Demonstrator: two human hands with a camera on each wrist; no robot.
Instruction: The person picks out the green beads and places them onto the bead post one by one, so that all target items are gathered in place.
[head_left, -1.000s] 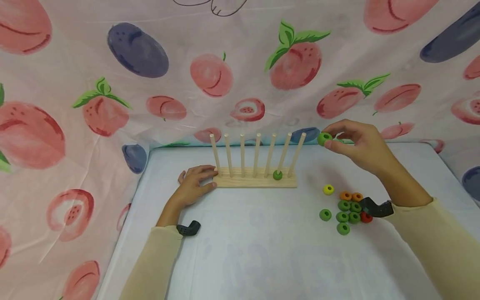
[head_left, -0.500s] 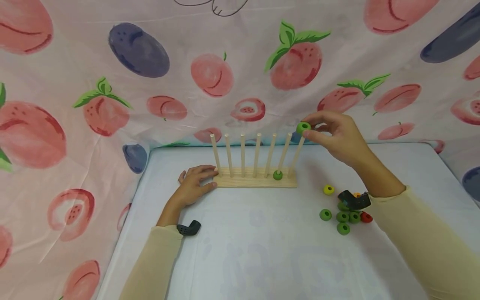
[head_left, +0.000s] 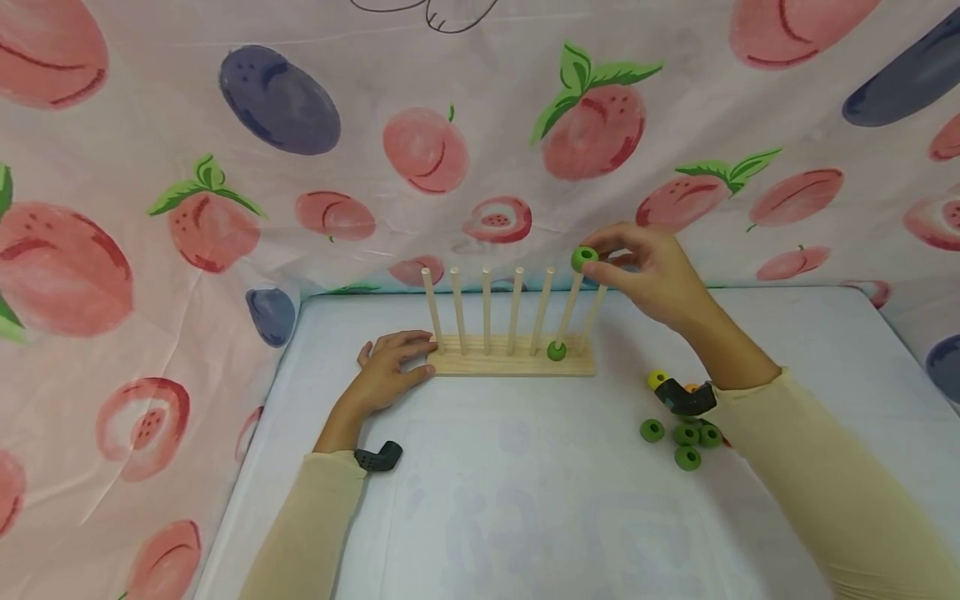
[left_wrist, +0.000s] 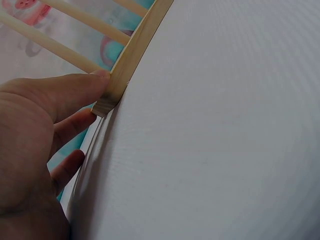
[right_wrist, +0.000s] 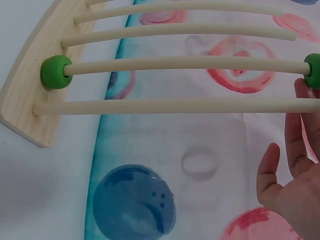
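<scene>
Overlapping the yellow bead (head_left: 655,379) is a wrist camera (head_left: 686,399); right hand (head_left: 651,272) pinches green bead (head_left: 580,262), left hand (head_left: 388,368) the rack (head_left: 510,367).

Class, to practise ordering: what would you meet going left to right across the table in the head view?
Left grip → middle peg → lower threaded green bead → pinched green bead → lone green bead → nearest loose bead → right sleeve.

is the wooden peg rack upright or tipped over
Upright: the base of the rack lies flat on the white table, and its pegs point up in the head view.
</scene>
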